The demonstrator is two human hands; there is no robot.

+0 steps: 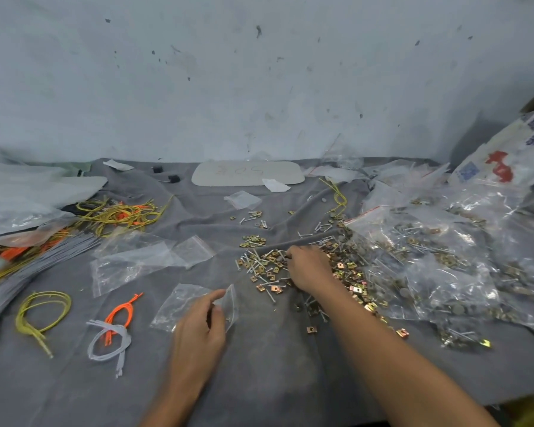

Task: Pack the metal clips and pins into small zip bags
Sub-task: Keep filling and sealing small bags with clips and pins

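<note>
Brass-coloured clips and pins (pixel 265 266) heaped loose on grey cloth (pixel 259 380), mid-table for easy picking. Down on the heap, right hand (pixel 309 268), fingers curled into the pieces (whether clamped on one, cannot tell). Just beside it, left hand (pixel 198 331) pinching small zip bag (pixel 179 300) at its mouth edge, thumb against fingers, probably keeping the opening ready. Filled bags (pixel 429 263) piled right, empty bags (pixel 142 260) left.

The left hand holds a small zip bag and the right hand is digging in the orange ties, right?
No. The head view shows the right hand in the pile of metal clips and pins instead; the left hand does hold the zip bag.
</note>
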